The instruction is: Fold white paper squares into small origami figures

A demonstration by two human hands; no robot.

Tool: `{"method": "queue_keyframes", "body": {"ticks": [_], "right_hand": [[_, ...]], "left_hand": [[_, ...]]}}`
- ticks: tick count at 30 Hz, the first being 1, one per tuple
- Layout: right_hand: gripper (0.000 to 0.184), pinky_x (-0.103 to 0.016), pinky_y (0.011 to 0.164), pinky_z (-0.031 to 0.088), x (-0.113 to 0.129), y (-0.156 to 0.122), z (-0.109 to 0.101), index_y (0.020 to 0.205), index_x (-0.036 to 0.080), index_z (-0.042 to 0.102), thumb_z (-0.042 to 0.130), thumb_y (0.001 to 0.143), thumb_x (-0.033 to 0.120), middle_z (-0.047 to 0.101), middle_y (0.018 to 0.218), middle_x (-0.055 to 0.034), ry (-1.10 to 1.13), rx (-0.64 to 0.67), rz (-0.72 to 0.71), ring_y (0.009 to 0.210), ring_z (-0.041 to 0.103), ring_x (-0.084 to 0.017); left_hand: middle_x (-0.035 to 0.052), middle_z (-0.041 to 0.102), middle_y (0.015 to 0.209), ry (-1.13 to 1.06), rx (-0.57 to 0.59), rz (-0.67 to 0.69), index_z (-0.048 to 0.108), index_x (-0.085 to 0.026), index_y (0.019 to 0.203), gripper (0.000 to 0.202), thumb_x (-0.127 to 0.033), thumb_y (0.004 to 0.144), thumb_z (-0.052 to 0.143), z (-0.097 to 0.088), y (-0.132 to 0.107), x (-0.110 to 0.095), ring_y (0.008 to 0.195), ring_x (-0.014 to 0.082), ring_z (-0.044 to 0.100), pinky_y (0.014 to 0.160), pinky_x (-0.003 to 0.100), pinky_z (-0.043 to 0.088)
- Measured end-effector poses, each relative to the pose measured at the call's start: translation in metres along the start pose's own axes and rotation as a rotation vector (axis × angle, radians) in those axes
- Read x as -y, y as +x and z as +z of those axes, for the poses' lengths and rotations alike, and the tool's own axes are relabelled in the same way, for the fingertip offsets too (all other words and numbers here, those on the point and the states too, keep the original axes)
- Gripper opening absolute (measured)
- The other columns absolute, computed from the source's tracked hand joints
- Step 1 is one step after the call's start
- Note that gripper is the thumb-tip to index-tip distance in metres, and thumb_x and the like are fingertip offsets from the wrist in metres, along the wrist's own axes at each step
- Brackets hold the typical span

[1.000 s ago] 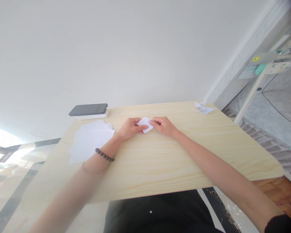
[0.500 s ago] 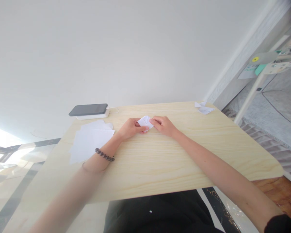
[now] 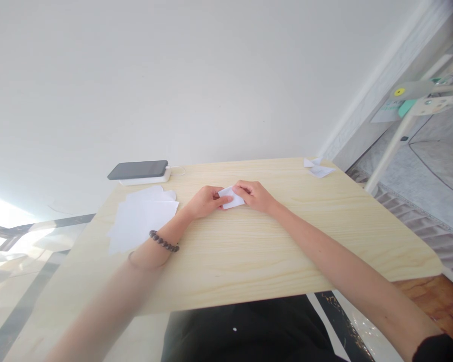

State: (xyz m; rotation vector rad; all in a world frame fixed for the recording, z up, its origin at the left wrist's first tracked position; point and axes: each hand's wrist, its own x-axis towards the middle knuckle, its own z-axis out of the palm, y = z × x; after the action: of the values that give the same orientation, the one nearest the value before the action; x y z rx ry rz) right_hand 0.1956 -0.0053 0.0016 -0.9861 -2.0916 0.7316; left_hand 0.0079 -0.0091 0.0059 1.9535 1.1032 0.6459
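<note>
A small piece of folded white paper [image 3: 232, 200] is held between my two hands, over the middle of the wooden table. My left hand [image 3: 206, 202] pinches its left side, the thumb lying across the front of the paper. At the upper right edge, my right hand [image 3: 254, 195] grips it between thumb and curled fingers. The paper looks roughly four-sided, with one flat face towards me; its back and the fingers behind it are hidden.
Loose white sheets [image 3: 145, 221] lie overlapping left of my left hand. Behind them a dark phone [image 3: 139, 170] rests on a white block [image 3: 145, 180] with a cable. Folded paper pieces [image 3: 319, 168] sit at the table's [image 3: 287, 251] far right corner, by the wall [image 3: 219, 80].
The folded paper has been turned between my fingers; the pointed, creased face seen before has given way to a plainer four-sided one. Both hands stay in nearly the same place.
</note>
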Motion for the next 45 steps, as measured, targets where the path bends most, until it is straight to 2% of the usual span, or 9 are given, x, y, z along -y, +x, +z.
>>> {"method": "queue_keyframes", "body": {"ticks": [7, 11, 14, 22, 30, 34, 39, 45], "right_hand": [[0.031, -0.021, 0.050, 0.026, -0.0006, 0.0004, 0.0007, 0.062, 0.017, 0.042, 0.036, 0.083, 0.038, 0.038, 0.057, 0.0032, -0.003, -0.003, 0.017, 0.052, 0.034, -0.007], [0.031, -0.021, 0.049, 0.025, -0.0021, 0.0002, 0.0010, 0.063, 0.016, 0.043, 0.036, 0.083, 0.039, 0.038, 0.056, 0.0033, -0.021, -0.053, 0.069, 0.051, 0.033, -0.007], [0.031, -0.022, 0.048, 0.025, -0.0029, 0.0005, 0.0011, 0.063, 0.016, 0.043, 0.037, 0.082, 0.040, 0.039, 0.056, 0.0031, -0.021, -0.077, 0.087, 0.051, 0.034, -0.007], [0.033, -0.022, 0.050, 0.026, -0.0023, 0.0009, 0.0006, 0.059, 0.016, 0.041, 0.036, 0.082, 0.039, 0.038, 0.056, 0.0028, -0.053, -0.061, 0.035, 0.051, 0.033, -0.008], [0.032, -0.022, 0.050, 0.026, -0.0023, 0.0007, -0.0006, 0.061, 0.016, 0.042, 0.036, 0.083, 0.039, 0.039, 0.057, 0.0026, -0.033, -0.049, 0.037, 0.052, 0.034, -0.008], [0.033, -0.022, 0.050, 0.026, -0.0034, 0.0008, 0.0000, 0.059, 0.017, 0.040, 0.037, 0.082, 0.039, 0.038, 0.056, 0.0026, -0.023, -0.045, 0.038, 0.052, 0.034, -0.008], [0.033, -0.022, 0.050, 0.026, -0.0025, 0.0000, 0.0001, 0.059, 0.016, 0.041, 0.037, 0.082, 0.039, 0.038, 0.056, 0.0029, -0.023, -0.032, 0.034, 0.052, 0.034, -0.008], [0.033, -0.022, 0.050, 0.027, -0.0025, 0.0004, 0.0001, 0.061, 0.016, 0.043, 0.037, 0.083, 0.039, 0.040, 0.057, 0.0029, -0.024, -0.043, 0.032, 0.053, 0.035, -0.007]], "left_hand": [[0.0006, 0.060, 0.057, -0.040, -0.013, -0.040, 0.060, -0.013, 0.069, 0.039, -0.051, 0.070, 0.054, 0.0004, 0.0003, 0.0006, 0.044, 0.0066, 0.041, 0.043, 0.020, 0.029], [0.0022, 0.062, 0.062, -0.127, -0.024, -0.043, 0.058, -0.013, 0.082, 0.039, -0.050, 0.071, 0.055, 0.0011, -0.0009, -0.0020, 0.054, 0.0105, 0.052, 0.051, 0.021, 0.037], [0.0042, 0.062, 0.065, -0.159, -0.002, -0.027, 0.058, -0.013, 0.083, 0.039, -0.050, 0.072, 0.053, 0.0014, -0.0009, -0.0017, 0.061, 0.0130, 0.055, 0.056, 0.023, 0.040], [0.0022, 0.060, 0.061, -0.116, 0.012, -0.010, 0.057, -0.013, 0.072, 0.037, -0.049, 0.071, 0.054, 0.0004, 0.0007, 0.0021, 0.055, 0.0107, 0.051, 0.051, 0.021, 0.036], [0.0015, 0.060, 0.063, -0.100, -0.006, -0.019, 0.059, -0.013, 0.073, 0.038, -0.050, 0.076, 0.048, 0.0009, -0.0005, 0.0009, 0.056, 0.0106, 0.051, 0.053, 0.021, 0.037], [0.0019, 0.060, 0.063, -0.124, -0.004, 0.043, 0.060, -0.013, 0.070, 0.045, -0.051, 0.081, 0.037, -0.0005, -0.0006, -0.0026, 0.060, 0.0119, 0.053, 0.060, 0.023, 0.040], [0.0019, 0.059, 0.061, -0.117, 0.008, 0.089, 0.060, -0.013, 0.068, 0.045, -0.050, 0.081, 0.038, -0.0025, -0.0002, -0.0031, 0.059, 0.0117, 0.052, 0.060, 0.023, 0.040], [0.0016, 0.059, 0.061, -0.104, -0.009, -0.001, 0.059, -0.012, 0.072, 0.041, -0.051, 0.076, 0.046, -0.0007, -0.0014, -0.0039, 0.055, 0.0099, 0.050, 0.052, 0.021, 0.037]]}}
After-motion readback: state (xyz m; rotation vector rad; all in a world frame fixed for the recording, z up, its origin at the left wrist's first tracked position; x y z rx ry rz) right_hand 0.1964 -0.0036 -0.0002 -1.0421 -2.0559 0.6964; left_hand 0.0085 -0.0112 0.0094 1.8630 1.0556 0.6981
